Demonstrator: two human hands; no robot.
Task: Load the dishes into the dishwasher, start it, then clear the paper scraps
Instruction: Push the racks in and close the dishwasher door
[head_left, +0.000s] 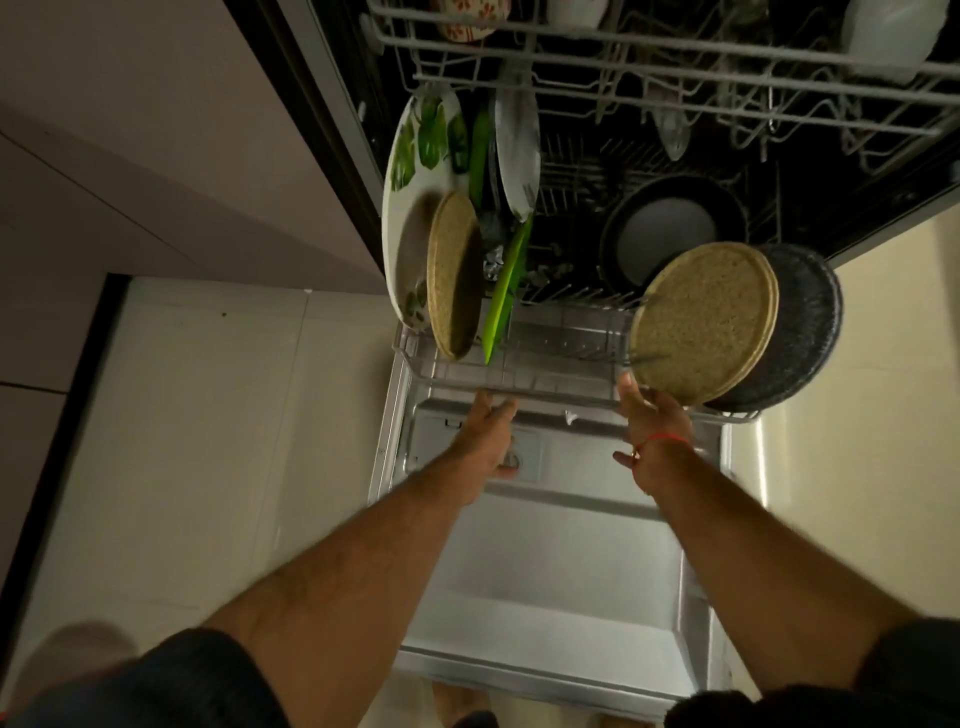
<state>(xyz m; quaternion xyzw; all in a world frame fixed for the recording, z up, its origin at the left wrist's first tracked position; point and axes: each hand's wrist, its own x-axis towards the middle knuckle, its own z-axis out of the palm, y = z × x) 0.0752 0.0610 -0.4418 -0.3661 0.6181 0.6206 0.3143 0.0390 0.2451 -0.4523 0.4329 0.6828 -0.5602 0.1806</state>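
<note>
On your far left runs the beige cabinet front (156, 156), with the pale tiled floor (208, 441) below it. Next comes the big oval white plate printed with green leaves (415, 171), standing on edge at the left end of the grey wire lower rack (519, 379). Leaning against it is a round tan speckled plate (453, 275), also on edge. Just right of those, a bright green flat board (501, 296) slants down through the rack, with a white plate (517, 150) upright behind it.

Your left hand (488, 431) reaches to the rack's front rail, fingers extended and touching it; motion blur hides whether they hook around the wire. Below both arms lies the open stainless dishwasher door (550, 597).

Deeper in the rack sits a black round pan with a grey base (670, 234). Your right hand (652, 421), a red thread at the wrist, is spread flat with straight fingers at the rack's front edge, just under 2 stacked tan speckled round plates (701, 322) that tilt against a dark grey textured plate (800, 322).

Above, the white wire upper rack (675, 57) holds blurred cups.
</note>
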